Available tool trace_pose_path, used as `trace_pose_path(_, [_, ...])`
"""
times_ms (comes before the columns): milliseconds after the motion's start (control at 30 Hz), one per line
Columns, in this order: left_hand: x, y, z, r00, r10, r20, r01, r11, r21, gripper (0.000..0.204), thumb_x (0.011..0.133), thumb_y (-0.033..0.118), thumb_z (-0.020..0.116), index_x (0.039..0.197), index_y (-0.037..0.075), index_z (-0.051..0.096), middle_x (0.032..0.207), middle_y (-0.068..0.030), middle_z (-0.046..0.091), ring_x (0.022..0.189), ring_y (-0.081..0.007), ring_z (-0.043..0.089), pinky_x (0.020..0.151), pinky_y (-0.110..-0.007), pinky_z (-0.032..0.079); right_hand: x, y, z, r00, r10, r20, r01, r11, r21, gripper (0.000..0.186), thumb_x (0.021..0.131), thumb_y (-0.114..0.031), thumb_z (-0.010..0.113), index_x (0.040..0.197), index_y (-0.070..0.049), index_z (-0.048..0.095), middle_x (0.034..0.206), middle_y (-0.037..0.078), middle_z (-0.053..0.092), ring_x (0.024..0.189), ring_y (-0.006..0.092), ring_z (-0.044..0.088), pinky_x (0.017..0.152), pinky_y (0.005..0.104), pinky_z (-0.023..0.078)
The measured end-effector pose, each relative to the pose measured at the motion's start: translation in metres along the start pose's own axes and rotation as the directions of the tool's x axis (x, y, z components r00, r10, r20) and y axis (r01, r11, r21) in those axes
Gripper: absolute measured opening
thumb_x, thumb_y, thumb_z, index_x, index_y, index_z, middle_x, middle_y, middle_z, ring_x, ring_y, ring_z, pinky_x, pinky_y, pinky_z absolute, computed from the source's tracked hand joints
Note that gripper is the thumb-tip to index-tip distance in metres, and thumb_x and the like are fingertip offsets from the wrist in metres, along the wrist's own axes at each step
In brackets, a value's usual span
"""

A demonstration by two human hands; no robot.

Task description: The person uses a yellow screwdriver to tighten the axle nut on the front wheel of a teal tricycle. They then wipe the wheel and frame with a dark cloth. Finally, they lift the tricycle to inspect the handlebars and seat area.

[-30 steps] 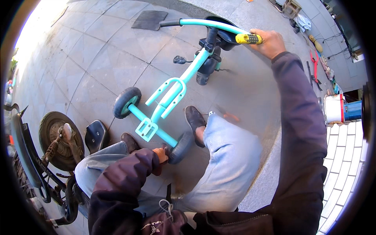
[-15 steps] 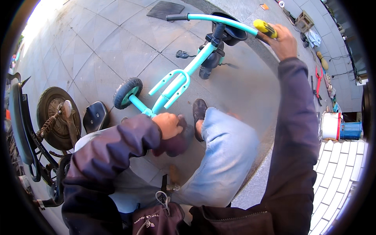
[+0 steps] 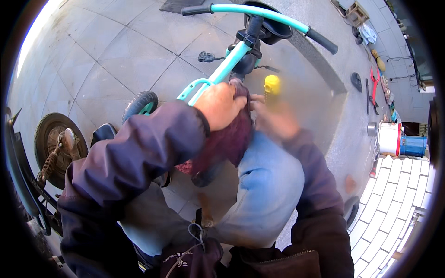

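Note:
A turquoise child's tricycle (image 3: 225,68) stands in front of me. My left hand (image 3: 220,107) is closed on a dark red cloth (image 3: 227,139), which hangs over my knee beside the frame. My right hand (image 3: 278,119), smeared by motion, is close to the cloth's upper edge. It holds a screwdriver (image 3: 272,85) with a yellow and black handle, the handle's end pointing up; the blade is hidden. The handlebar (image 3: 259,11) has a black grip at each end. One rear wheel (image 3: 140,105) shows past my left sleeve; the other is mostly hidden beneath the cloth.
At my left stands a larger wheeled vehicle with a spoked wheel (image 3: 60,150), next to a black seat (image 3: 104,133). To the right, a raised ledge (image 3: 345,116) carries red-handled pliers (image 3: 374,90), a white and red bucket (image 3: 389,139) and a blue container (image 3: 413,146).
My right hand has come down from the handlebar's right end to the cloth, bringing the screwdriver. My left hand has lifted the cloth up and to the right.

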State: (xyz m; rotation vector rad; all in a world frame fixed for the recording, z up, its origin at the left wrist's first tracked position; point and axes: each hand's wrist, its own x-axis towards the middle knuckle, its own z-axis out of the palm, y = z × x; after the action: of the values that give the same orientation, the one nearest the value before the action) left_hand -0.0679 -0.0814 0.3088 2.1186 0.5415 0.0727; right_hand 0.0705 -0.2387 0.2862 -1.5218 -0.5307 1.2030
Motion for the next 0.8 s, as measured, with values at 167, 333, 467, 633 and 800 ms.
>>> trace_pose_path(167, [0.065, -0.034, 0.043, 0.979, -0.201, -0.04, 0.159, 0.866, -0.475, 0.037, 0.089, 0.029, 0.055, 0.1, -0.005, 0.064, 0.088, -0.0235, 0.064, 0.087, -0.0327, 0.061, 0.08, -0.039, 0.047, 0.021, 0.018, -0.012, 0.987, 0.137, 0.089, -0.136, 0.991, -0.015, 0.032, 0.087, -0.024, 0.066, 0.108, 0.0, 0.061, 0.077, 0.003, 0.063, 0.062, 0.0097, 0.06, 0.056, 0.0222, 0.044])
trace_pose_path(333, [0.086, -0.042, 0.042, 0.939, -0.278, 0.203, 0.343, 0.804, -0.485, 0.041, 0.089, 0.034, 0.058, 0.105, -0.004, 0.063, 0.085, -0.0162, 0.066, 0.078, -0.0216, 0.062, 0.073, -0.033, 0.049, 0.041, 0.035, -0.023, 0.976, -0.105, -0.193, 0.031, 0.935, -0.352, 0.021, 0.084, -0.012, 0.065, 0.101, 0.0, 0.064, 0.083, 0.008, 0.068, 0.073, 0.0146, 0.062, 0.069, 0.029, 0.048])
trace_pose_path(467, [0.109, -0.052, 0.024, 0.984, -0.152, -0.092, 0.143, 0.985, -0.095, 0.055, 0.083, 0.041, 0.066, 0.106, -0.009, 0.06, 0.089, -0.0192, 0.065, 0.081, -0.0254, 0.064, 0.073, -0.035, 0.05, 0.055, 0.096, -0.1, 0.891, -0.282, -0.355, -0.013, 0.767, -0.642, 0.021, 0.081, -0.018, 0.066, 0.098, -0.005, 0.065, 0.082, 0.016, 0.066, 0.075, 0.0303, 0.064, 0.067, 0.0365, 0.048])
trace_pose_path(633, [0.138, -0.068, 0.013, 0.889, 0.087, -0.449, -0.069, 0.996, 0.055, 0.08, 0.073, 0.044, 0.075, 0.122, -0.012, 0.046, 0.102, -0.0239, 0.06, 0.089, -0.0295, 0.063, 0.08, -0.035, 0.05, 0.06, 0.132, -0.107, 0.833, -0.449, -0.323, -0.226, 0.257, -0.94, 0.021, 0.079, -0.027, 0.066, 0.088, -0.009, 0.06, 0.079, 0.018, 0.064, 0.078, 0.0408, 0.061, 0.066, 0.0487, 0.047])
trace_pose_path(800, [0.156, -0.049, 0.032, 0.822, 0.185, -0.538, -0.136, 0.982, 0.13, 0.091, 0.07, 0.051, 0.075, 0.125, -0.012, 0.04, 0.103, -0.0239, 0.057, 0.094, -0.0322, 0.06, 0.086, -0.037, 0.047, 0.068, 0.176, -0.103, 0.905, -0.234, -0.354, -0.217, 0.462, -0.86, 0.024, 0.081, -0.026, 0.066, 0.097, -0.009, 0.063, 0.082, 0.018, 0.065, 0.08, 0.0418, 0.061, 0.067, 0.0478, 0.048])
